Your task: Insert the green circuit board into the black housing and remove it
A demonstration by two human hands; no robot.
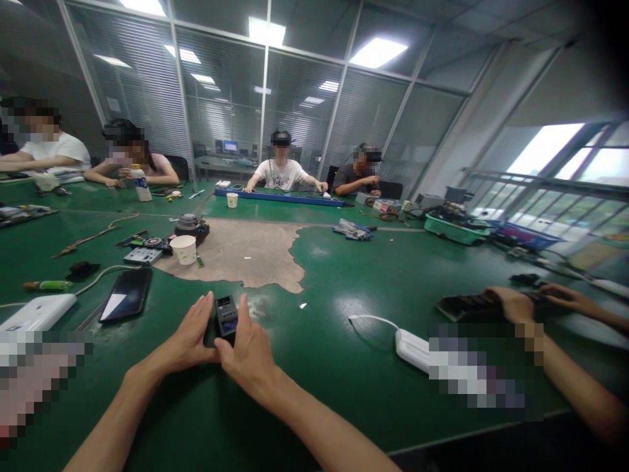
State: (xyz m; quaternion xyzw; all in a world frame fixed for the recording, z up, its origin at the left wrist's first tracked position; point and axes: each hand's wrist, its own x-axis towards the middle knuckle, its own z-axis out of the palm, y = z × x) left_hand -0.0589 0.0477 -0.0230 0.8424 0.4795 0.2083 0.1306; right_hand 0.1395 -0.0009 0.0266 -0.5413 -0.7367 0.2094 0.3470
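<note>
A small black box-shaped device [227,313] with a little screen and several slots or buttons lies on the green tabletop in front of me. My left hand [190,335] is at its left side, fingers stretched forward and thumb pointing towards the device's near end. On the other side, my right hand [251,346] has its fingers extended along the device and its thumb by the near left corner. Both hands frame the device without wrapping round it; whether they press on it I cannot tell.
A black phone [126,295] and a white power bank [37,318] lie left. Beyond is a paper cup [183,250] by electronic parts. At right, a white cabled block [411,351] lies near another person's hands [514,305] on a dark part. More people sit across the table.
</note>
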